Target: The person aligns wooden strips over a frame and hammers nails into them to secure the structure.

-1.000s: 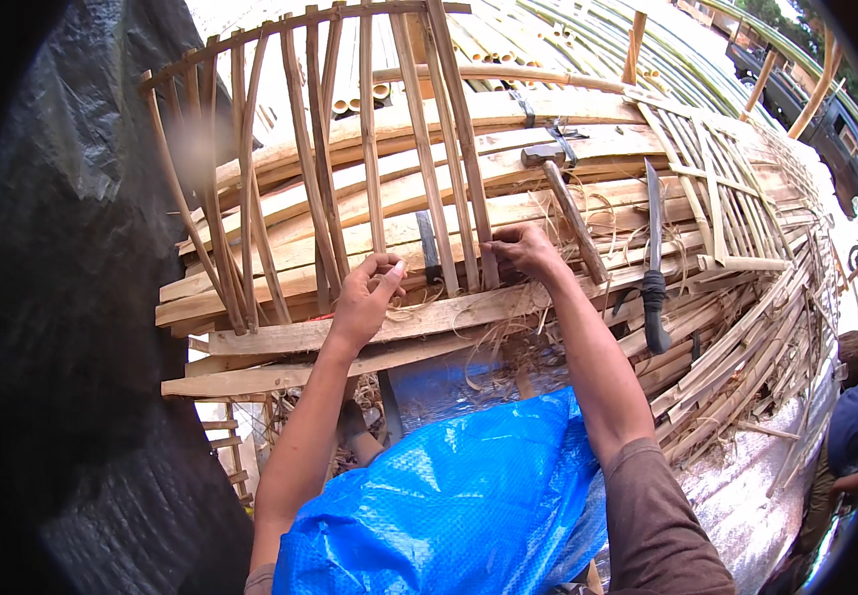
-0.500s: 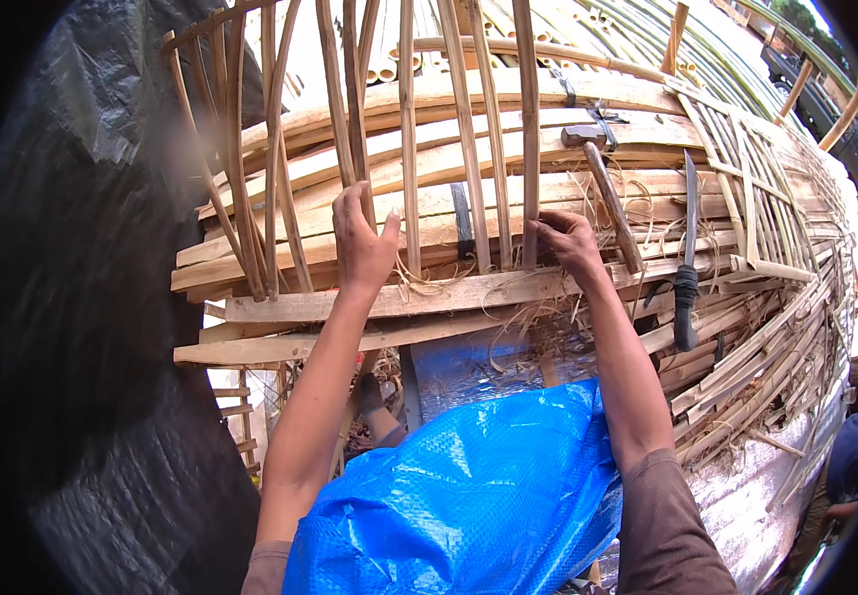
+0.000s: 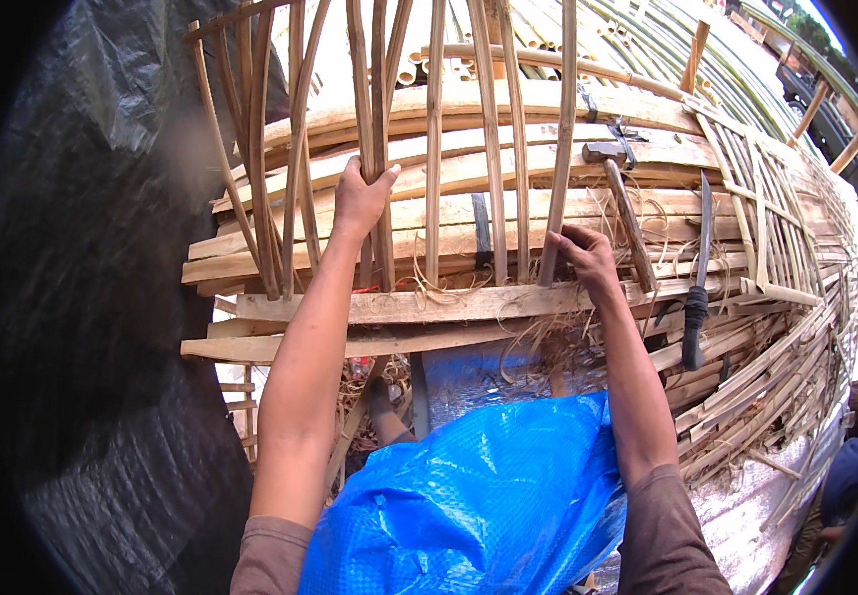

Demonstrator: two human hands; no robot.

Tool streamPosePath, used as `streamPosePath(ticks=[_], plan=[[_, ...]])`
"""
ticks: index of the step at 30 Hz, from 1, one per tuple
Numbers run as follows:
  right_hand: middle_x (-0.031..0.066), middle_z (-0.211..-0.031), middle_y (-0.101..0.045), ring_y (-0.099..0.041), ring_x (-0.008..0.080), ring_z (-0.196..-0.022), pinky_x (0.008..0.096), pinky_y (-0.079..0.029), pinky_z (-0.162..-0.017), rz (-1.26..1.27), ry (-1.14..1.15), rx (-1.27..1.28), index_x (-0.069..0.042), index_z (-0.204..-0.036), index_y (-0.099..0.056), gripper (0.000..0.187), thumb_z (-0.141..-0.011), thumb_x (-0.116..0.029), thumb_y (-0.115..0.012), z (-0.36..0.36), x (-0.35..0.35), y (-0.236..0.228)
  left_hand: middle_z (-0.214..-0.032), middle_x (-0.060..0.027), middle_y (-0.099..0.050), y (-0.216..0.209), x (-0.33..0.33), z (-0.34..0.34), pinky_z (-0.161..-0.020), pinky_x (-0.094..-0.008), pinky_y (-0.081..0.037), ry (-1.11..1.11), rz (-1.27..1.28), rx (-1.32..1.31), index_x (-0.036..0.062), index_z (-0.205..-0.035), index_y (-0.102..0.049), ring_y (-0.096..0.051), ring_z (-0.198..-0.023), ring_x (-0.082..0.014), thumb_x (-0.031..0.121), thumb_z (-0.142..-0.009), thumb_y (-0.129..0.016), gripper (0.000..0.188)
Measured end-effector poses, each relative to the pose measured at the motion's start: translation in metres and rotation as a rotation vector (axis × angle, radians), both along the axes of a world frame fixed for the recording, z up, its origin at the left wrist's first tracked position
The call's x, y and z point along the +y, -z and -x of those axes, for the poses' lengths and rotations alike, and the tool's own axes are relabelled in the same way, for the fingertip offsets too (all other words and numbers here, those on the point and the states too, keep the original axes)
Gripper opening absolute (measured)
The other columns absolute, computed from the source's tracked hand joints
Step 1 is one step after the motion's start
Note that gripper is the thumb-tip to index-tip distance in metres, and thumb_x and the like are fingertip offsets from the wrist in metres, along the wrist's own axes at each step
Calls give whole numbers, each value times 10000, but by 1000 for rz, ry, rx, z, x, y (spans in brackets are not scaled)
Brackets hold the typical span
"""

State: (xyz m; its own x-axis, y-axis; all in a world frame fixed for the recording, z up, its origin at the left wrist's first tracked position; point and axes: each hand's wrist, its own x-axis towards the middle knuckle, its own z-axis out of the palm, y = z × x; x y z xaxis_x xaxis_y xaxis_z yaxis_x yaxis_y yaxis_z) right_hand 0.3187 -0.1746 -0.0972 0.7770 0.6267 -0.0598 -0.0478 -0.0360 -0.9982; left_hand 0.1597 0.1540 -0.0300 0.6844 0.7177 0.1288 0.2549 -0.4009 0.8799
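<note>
Several upright bamboo slats form a rack in front of me, their lower ends at a pale wooden board (image 3: 469, 304). My left hand (image 3: 360, 201) is closed around a pair of neighbouring slats (image 3: 380, 109), thumb pointing right and the other fingers partly hidden behind them. Lower and to the right, my right hand (image 3: 588, 260) pinches the bottom part of the rightmost bamboo slat (image 3: 564, 129) from its right side. Beside that hand lies a hammer (image 3: 623, 203) with a wooden handle. Farther right is a long knife (image 3: 699, 278) with a black-wrapped grip.
Stacked pale planks (image 3: 330, 188) run behind the slats. A flat bamboo lattice (image 3: 758, 188) and thin strips (image 3: 746, 367) lie at right. Dark plastic sheeting (image 3: 112, 327) hangs at left. A blue tarp (image 3: 469, 486) covers my front. Part of another person (image 3: 854, 481) shows at far right.
My left hand has closed around the slats. The rightmost slat leans more, its top farther right than its bottom, with my right hand still on it. The whole view has shifted slightly.
</note>
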Motion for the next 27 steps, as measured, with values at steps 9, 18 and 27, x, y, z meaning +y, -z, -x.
streamPosePath(ticks=[9,18,27], plan=[[28,-871,-709,-604,61,-671,220,-483,-560,-19,14,8,15,-1140,-701,316,-928,-218,-724,1,-3,0,-954,-150,-662,-24,-3,4,-827,-360,-484,43,-194,-267,-60,-1114,-510,-615,-872,-231,262,-975,-649,377],[68,-921,-724,-683,120,-776,270,-575,-660,-52,17,-20,28,-1129,-690,349,-916,-245,-735,4,-6,1,-810,-5,-556,-103,6,54,-714,-292,-450,3,-309,-291,-13,-1103,-551,-507,-747,-112,236,-991,-629,284],[91,-920,-724,-681,129,-802,277,-581,-684,-24,-44,-30,51,-1132,-684,333,-922,-205,-725,31,0,-22,-953,-27,-629,-92,-49,170,-743,-254,-428,-5,-111,-134,15,-1240,-516,-521,-828,-70,203,-996,-627,328]])
